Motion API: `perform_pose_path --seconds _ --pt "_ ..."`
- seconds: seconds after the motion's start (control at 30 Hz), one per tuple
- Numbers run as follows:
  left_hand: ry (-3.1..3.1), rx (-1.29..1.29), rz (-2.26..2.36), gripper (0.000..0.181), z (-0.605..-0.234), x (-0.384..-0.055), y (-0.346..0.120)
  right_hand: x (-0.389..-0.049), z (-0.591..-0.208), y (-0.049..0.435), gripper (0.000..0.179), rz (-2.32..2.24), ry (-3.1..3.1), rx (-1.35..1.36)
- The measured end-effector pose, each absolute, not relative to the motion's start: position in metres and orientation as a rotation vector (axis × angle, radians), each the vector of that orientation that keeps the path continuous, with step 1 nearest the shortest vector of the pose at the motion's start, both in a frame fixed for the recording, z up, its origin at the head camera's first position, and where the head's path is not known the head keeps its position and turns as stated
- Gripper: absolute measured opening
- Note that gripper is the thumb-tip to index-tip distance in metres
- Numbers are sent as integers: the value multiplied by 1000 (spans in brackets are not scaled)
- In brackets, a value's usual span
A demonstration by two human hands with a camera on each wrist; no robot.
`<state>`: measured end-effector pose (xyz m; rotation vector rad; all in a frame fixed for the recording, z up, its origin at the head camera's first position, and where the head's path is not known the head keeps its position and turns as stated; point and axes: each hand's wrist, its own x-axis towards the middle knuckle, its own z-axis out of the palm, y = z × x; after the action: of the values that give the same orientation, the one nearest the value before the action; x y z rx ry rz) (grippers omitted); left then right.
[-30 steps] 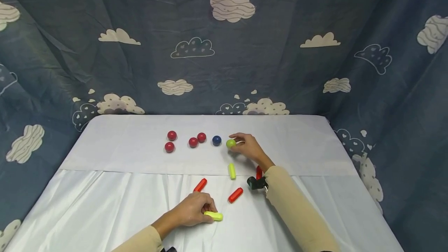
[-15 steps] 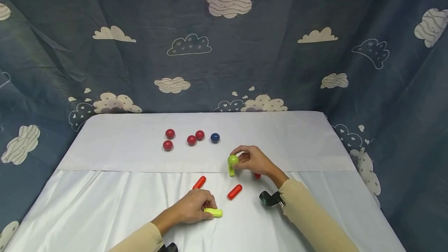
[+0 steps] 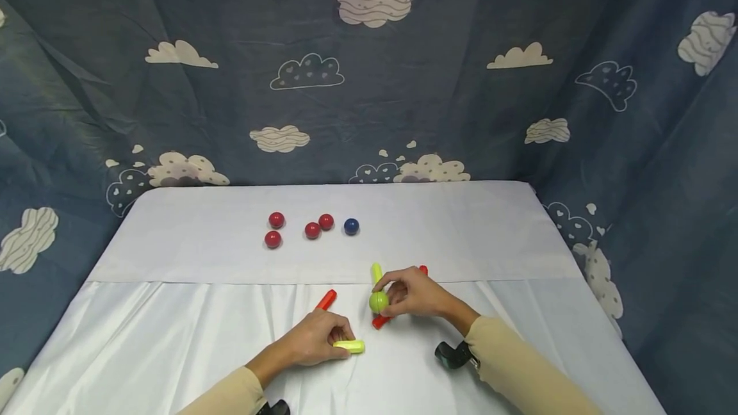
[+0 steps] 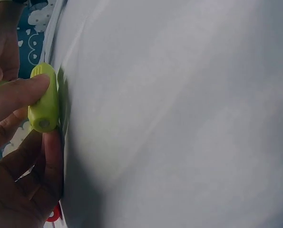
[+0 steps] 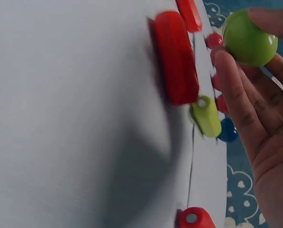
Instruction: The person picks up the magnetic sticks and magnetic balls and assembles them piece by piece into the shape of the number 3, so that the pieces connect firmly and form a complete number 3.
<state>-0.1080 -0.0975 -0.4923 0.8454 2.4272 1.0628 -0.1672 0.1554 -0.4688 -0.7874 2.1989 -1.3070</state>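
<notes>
Near the front of the white table, my left hand point(image 3: 319, 338) pinches a yellow-green stick point(image 3: 350, 346) between thumb and fingers. In the left wrist view this stick point(image 4: 43, 102) shows a small grey disc in its end. My right hand point(image 3: 419, 293) holds a shiny green ball point(image 3: 378, 301) in its fingertips, above and right of the left hand's stick and apart from it. Below the ball lies a red stick point(image 3: 378, 323), partly hidden in the head view; the right wrist view shows this red stick point(image 5: 177, 59) whole.
Behind the right hand lie another yellow-green stick point(image 3: 377, 270) and a half-hidden red stick point(image 3: 423, 269). One more red stick point(image 3: 327, 300) is behind the left hand. Farther back sit several red balls point(image 3: 312, 230) and a blue ball point(image 3: 351, 227). A cloud-patterned curtain point(image 3: 230, 107) surrounds the table.
My right hand has brought the green ball from beside the blue ball toward the front, past the loose yellow-green stick, to above a red stick. The left hand keeps its stick nearly still.
</notes>
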Motion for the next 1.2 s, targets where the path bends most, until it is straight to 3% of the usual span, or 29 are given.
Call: perform_pose_path --seconds 0.37,1.2 --pt "2370 814 1092 17 -494 -111 -98 -145 -479 155 32 -1309 2016 -823" --pt "2362 815 1095 18 -492 -113 -99 -135 -490 145 30 -1136 2123 -1016"
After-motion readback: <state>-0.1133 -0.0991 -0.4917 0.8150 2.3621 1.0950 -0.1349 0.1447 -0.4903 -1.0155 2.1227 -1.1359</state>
